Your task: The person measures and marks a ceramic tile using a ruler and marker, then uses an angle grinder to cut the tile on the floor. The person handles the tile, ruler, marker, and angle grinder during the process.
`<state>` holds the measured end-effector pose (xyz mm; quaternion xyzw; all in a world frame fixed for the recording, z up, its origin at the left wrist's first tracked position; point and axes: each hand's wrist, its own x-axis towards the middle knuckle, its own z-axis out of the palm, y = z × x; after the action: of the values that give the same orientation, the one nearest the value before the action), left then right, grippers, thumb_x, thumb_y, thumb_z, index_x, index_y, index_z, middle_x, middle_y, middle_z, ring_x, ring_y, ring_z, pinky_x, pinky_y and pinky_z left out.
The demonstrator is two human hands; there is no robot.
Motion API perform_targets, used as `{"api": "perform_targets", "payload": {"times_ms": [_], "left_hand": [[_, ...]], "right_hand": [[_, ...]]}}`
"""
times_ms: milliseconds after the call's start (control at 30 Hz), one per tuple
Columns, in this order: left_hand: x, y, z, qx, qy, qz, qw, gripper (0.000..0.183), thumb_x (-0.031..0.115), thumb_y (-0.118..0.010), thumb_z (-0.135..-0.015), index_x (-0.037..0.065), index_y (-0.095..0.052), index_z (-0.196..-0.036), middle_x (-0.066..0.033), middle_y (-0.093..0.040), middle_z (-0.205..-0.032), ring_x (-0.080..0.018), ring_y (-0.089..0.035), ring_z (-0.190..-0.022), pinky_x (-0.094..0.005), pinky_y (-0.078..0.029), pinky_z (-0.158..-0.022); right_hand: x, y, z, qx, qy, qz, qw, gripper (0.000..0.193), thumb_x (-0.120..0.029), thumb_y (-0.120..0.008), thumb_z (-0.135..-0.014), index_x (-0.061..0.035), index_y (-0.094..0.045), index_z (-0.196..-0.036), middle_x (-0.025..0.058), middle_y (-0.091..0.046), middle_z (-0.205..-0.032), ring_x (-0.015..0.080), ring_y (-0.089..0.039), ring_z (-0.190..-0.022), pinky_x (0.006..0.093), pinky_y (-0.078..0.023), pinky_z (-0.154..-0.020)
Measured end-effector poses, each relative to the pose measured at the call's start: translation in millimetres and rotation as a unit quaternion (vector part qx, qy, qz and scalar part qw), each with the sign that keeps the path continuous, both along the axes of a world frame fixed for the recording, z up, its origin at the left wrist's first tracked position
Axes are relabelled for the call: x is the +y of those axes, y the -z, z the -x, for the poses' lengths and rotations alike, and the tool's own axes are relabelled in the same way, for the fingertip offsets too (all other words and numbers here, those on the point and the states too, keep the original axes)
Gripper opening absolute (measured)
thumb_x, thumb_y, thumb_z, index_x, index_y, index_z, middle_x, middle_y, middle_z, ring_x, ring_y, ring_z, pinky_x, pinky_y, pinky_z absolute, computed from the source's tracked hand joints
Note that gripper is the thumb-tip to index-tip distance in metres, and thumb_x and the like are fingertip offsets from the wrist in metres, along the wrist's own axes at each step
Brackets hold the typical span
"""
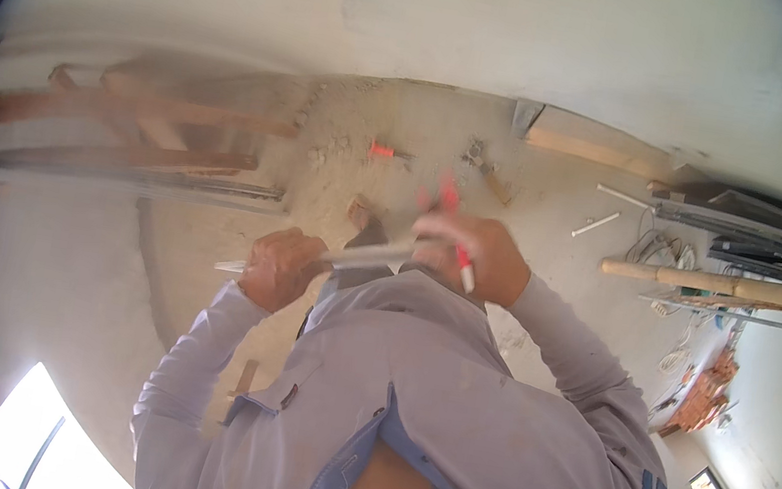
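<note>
My left hand (281, 269) is closed around a thin white rod or tube (371, 256), whose one end sticks out past the hand to the left. The rod runs across in front of my waist to my right hand (482, 255). That hand is also closed, on a red tool (447, 195) with a pale tip showing below the fingers. Motion blurs the tool, so its exact kind cannot be made out. Whether the right fingers also grip the rod's end is hidden.
A red-handled tool (383, 151) and a hammer-like tool (490, 174) lie on the dusty floor ahead. Wooden planks (121, 154) are at the left. At the right are white tube pieces (596, 224), a bamboo pole (709, 283), dark lengths (758, 227) and broken bricks (707, 393).
</note>
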<state>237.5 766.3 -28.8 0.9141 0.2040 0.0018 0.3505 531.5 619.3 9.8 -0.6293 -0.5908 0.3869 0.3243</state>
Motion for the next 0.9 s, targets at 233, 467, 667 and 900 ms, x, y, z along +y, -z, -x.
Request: {"api": "perform_targets", "payload": {"times_ms": [233, 467, 667, 900], "left_hand": [[43.9, 101.9, -33.6, 0.068, -0.073, -0.172, 0.980, 0.024, 0.022, -0.078, -0.081, 0.008, -0.061, -0.091, -0.0129, -0.062, -0.079, -0.0361, -0.062, -0.076, -0.0495, -0.047, -0.065], [72.6, 199.3, -66.2, 0.168, -0.074, -0.190, 0.964, 0.020, 0.021, -0.075, -0.084, 0.011, -0.063, -0.097, -0.0087, -0.067, -0.089, -0.0317, -0.063, -0.094, -0.0469, -0.049, -0.078], [93.8, 383.9, -115.0, 0.090, -0.077, -0.205, 0.972, 0.020, 0.018, -0.072, -0.083, 0.014, -0.070, -0.103, -0.0044, -0.072, -0.096, -0.0281, -0.063, -0.098, -0.0456, -0.047, -0.084], [90.1, 548.2, -182.1, 0.030, -0.099, -0.205, 0.973, 0.032, 0.012, -0.073, -0.079, 0.021, -0.073, -0.110, -0.0016, -0.073, -0.093, -0.0239, -0.062, -0.101, -0.0423, -0.046, -0.087]], "right_hand": [[-148.8, 169.8, -28.9, 0.009, -0.009, -0.007, 1.000, 0.022, -0.012, -0.070, -0.081, -0.0071, -0.061, -0.101, 0.0155, -0.070, -0.104, 0.0381, -0.064, -0.082, 0.0441, -0.053, -0.074], [-187.4, 159.0, -18.0, 0.142, 0.001, 0.161, 0.977, 0.022, -0.011, -0.068, -0.077, -0.0091, -0.046, -0.079, 0.0095, -0.055, -0.066, 0.0355, -0.058, -0.066, 0.0457, -0.042, -0.057], [-193.4, 191.3, -26.9, 0.048, 0.025, 0.152, 0.987, 0.019, -0.004, -0.068, -0.073, -0.0101, -0.054, -0.086, 0.0103, -0.059, -0.078, 0.0341, -0.061, -0.073, 0.0462, -0.049, -0.062], [-77.4, 417.3, -133.6, -0.174, 0.147, 0.000, 0.974, 0.037, 0.006, -0.064, -0.080, -0.0016, -0.063, -0.116, 0.0157, -0.067, -0.093, 0.0327, -0.068, -0.077, 0.0416, -0.055, -0.069]]}}
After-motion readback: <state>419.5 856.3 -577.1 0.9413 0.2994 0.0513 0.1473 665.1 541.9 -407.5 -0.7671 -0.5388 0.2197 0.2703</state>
